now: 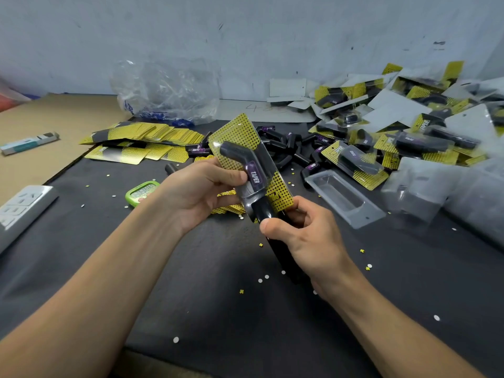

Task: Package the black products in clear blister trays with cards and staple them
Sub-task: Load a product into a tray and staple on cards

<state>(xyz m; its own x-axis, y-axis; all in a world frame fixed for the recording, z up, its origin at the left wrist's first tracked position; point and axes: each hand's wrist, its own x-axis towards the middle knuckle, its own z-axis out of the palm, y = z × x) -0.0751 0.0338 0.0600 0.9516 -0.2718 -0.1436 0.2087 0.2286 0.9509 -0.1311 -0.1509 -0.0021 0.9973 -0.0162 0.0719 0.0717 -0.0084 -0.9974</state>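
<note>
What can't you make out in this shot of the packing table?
Head view:
1. The black stapler: mostly covered by the right hand; any staple in the blister pack is unseen.
2. The green timer: display blurred, partly hidden by the wrist of the left hand.
3. The pile of finished packs: blurred, cut by the right edge.
4. The power strip: cut by the left edge.

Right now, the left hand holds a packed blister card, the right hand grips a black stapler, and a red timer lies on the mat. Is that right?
No: the head view shows the timer is green, not red. The rest stands.
</note>
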